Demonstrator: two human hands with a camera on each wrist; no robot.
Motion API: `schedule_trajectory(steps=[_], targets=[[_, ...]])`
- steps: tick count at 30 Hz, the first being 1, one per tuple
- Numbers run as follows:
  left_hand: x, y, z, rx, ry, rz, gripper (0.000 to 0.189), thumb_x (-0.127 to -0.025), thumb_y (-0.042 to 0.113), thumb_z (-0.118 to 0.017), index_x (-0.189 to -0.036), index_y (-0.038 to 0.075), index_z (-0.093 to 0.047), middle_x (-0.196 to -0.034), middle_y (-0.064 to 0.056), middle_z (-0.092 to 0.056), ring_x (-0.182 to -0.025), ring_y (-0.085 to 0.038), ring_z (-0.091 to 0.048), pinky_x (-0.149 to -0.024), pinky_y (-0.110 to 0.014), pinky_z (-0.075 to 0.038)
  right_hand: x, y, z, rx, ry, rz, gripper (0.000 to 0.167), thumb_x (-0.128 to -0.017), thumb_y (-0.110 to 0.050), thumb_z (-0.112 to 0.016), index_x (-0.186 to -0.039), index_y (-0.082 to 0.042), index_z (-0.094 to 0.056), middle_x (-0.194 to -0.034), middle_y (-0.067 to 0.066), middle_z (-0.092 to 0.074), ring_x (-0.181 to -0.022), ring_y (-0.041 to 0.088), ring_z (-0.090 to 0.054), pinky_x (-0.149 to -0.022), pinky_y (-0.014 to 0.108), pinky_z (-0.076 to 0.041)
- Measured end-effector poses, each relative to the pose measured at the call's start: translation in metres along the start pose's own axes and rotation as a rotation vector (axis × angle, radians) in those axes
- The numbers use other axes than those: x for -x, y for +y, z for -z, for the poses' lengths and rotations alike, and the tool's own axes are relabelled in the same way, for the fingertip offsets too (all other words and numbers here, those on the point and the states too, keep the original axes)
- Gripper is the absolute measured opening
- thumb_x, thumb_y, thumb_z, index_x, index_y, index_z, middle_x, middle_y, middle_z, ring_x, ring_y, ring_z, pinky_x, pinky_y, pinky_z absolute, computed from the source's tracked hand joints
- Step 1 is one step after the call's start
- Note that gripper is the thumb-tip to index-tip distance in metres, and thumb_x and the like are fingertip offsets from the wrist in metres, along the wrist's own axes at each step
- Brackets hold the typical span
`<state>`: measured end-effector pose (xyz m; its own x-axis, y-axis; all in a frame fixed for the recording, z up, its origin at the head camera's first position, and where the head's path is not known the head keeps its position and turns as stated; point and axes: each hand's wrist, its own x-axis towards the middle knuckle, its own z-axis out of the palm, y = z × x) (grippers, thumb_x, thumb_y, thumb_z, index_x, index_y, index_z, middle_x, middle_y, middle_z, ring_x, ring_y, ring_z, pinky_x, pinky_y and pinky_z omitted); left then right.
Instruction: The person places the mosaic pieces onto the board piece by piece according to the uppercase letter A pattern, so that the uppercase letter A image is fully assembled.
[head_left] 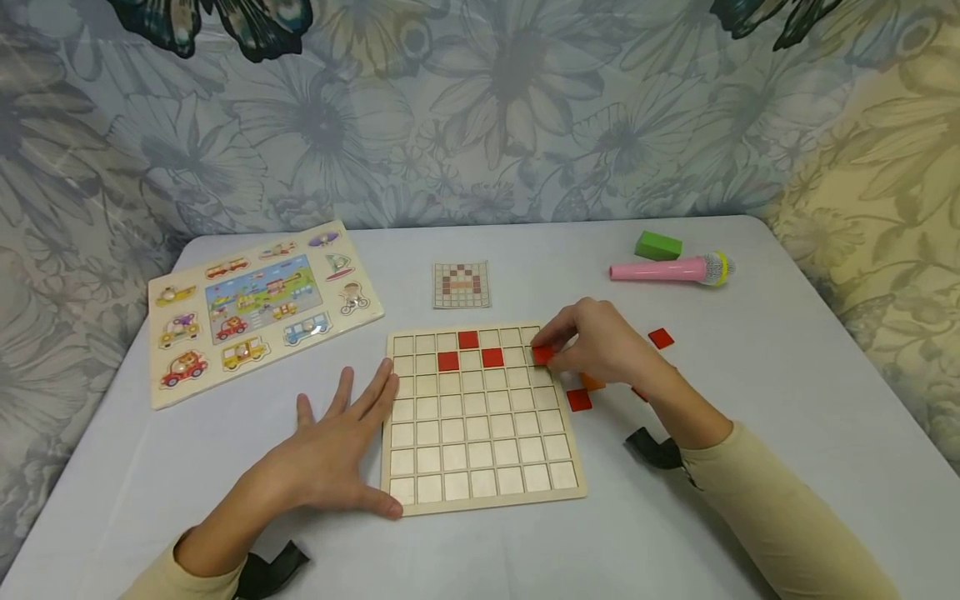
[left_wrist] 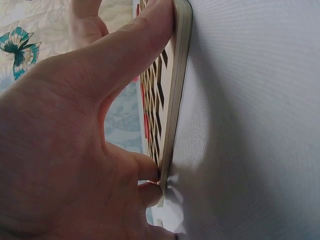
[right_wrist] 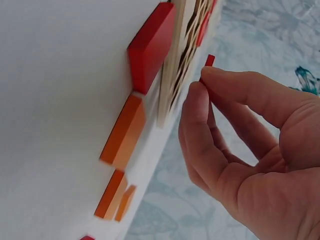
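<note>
A wooden grid board (head_left: 486, 502) with square recesses lies on the table. Three red tiles sit in it near the far edge, among them one red tile (head_left: 468, 340) in the far row. My right hand (head_left: 600, 342) pinches another red tile (head_left: 542, 356) between thumb and fingertips, over the board's far right part. From the right wrist, the pinched tile's edge (right_wrist: 210, 60) pokes out past the fingertips. My left hand (head_left: 337, 454) has its fingers spread along the board's left edge, and its thumb (left_wrist: 135, 42) rests on the near left corner.
Right of the board lie loose tiles, including a red tile (head_left: 579, 400), an orange tile (head_left: 592, 381) and a farther red tile (head_left: 661, 337). A small pattern card (head_left: 461, 285) lies behind the board. Beyond are a vehicle puzzle (head_left: 262, 308), a pink toy microphone (head_left: 660, 271) and a green block (head_left: 658, 246).
</note>
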<state>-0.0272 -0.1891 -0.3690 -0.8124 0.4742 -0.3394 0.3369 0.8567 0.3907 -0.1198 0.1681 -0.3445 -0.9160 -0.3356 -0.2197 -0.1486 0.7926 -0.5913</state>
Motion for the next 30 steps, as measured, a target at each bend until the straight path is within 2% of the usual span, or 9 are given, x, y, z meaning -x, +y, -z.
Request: schedule_trajectory(steps=[7, 16, 30], targets=[[0.0, 0.0, 0.0, 0.01, -0.001, 0.001, 0.149, -0.059, 0.076, -0.087, -0.169, 0.012, -0.01, -0.177, -0.001, 0.008, -0.157, -0.055, 0.004, -0.097, -0.096, -0.001, -0.003, -0.009, -0.008, -0.007, -0.037, 0.007, 0.025, -0.079, -0.005, -0.084, -0.102, -0.016, -0.085, -0.103, 0.002, -0.077, -0.093, 0.02, -0.065, -0.076, 0.033, -0.053], [0.001, 0.001, 0.001, 0.019, -0.001, -0.002, 0.149, -0.059, 0.076, -0.088, -0.169, 0.011, -0.01, -0.177, -0.002, 0.007, -0.157, -0.055, 0.004, -0.096, -0.096, 0.0, -0.007, -0.015, -0.018, -0.031, -0.071, 0.045, 0.02, -0.079, -0.002, -0.084, -0.094, -0.017, -0.083, -0.083, -0.002, -0.073, -0.08, 0.016, -0.062, -0.071, 0.031, -0.052], [0.001, 0.001, 0.001, 0.009, -0.001, -0.003, 0.15, -0.059, 0.077, -0.087, -0.169, 0.011, -0.009, -0.177, -0.002, 0.008, -0.157, -0.055, 0.004, -0.097, -0.095, 0.0, -0.005, -0.023, -0.024, -0.019, -0.07, 0.085, 0.02, -0.079, 0.0, -0.084, -0.093, -0.013, -0.084, -0.088, 0.0, -0.077, -0.079, 0.014, -0.064, -0.072, 0.029, -0.054]])
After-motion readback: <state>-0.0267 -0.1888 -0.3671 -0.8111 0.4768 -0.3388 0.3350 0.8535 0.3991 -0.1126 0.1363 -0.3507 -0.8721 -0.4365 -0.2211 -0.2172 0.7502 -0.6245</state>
